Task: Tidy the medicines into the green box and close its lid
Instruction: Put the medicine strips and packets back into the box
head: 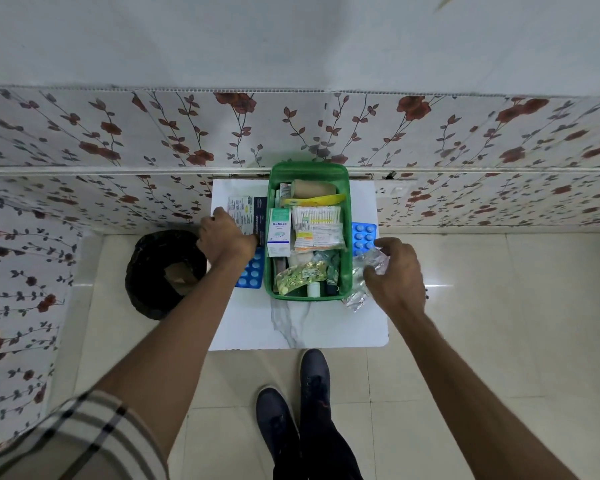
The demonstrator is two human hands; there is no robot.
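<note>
The green box (346,237) stands open on a small white table (291,327), packed with medicine cartons, cotton buds, a yellow strip and small bottles. Its lid (309,168) leans back against the wall. My left hand (226,237) lies on a white-and-dark medicine carton (248,213) left of the box, fingers curled around it. A blue blister strip (252,273) sits under my left wrist. My right hand (395,271) grips silver blister strips (369,268) by the box's right wall. Another blue blister strip (363,235) lies just beyond them.
A black waste bin (160,271) with a brown scrap inside stands on the floor left of the table. Floral wall panels run behind and to the left. My dark shoes (305,403) are on the tiled floor below the table's near edge.
</note>
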